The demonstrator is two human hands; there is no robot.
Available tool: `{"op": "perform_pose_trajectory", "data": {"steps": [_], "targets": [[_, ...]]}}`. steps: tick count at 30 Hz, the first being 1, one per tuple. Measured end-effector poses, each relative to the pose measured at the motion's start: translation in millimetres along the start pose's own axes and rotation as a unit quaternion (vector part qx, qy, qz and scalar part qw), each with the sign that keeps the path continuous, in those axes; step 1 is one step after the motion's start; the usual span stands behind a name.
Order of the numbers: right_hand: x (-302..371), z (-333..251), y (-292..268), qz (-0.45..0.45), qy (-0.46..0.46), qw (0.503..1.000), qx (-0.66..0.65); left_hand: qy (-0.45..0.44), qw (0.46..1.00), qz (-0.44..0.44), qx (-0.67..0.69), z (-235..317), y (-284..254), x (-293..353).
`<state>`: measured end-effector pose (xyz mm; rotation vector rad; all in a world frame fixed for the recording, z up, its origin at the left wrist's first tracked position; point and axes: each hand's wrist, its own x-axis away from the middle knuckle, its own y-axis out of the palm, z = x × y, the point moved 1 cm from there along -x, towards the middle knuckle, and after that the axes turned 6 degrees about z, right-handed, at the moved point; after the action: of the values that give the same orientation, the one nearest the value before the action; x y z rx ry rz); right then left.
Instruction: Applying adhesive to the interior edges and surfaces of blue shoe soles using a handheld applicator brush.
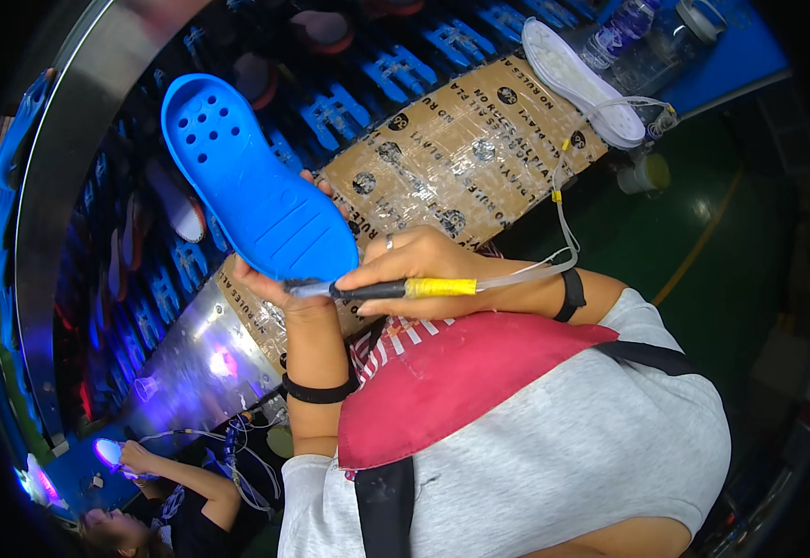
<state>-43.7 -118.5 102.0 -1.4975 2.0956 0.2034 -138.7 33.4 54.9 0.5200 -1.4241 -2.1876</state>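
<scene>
My left hand supports a bright blue shoe sole from below, its fingertips showing past the far right edge. The sole is tilted, its rounded end with several round holes pointing up and left; grooves cross the other end. In my right hand is a brush pen with a black grip, yellow tape and a clear tube trailing off to the right. Its pale tip lies beside the sole's near edge, over my left wrist; whether it touches the sole I cannot tell.
Taped brown cardboard covers the bench. Blue rack holders carrying shoe parts run behind it. At the right stand a white sole-shaped tray, a bottle, a clear jar and a hanging cup. A co-worker works lower left.
</scene>
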Motion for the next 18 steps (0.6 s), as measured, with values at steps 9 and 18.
{"op": "perform_pose_trajectory", "data": {"steps": [9,18], "targets": [[-10,-4,-13,0.045,-0.030,0.996,0.077,0.019,0.999,-0.017,-0.028,16,9,5],[-5,-2,-13,-0.097,0.050,0.994,-0.021,-0.019,0.997,-0.068,-0.038,34,6,2]]}}
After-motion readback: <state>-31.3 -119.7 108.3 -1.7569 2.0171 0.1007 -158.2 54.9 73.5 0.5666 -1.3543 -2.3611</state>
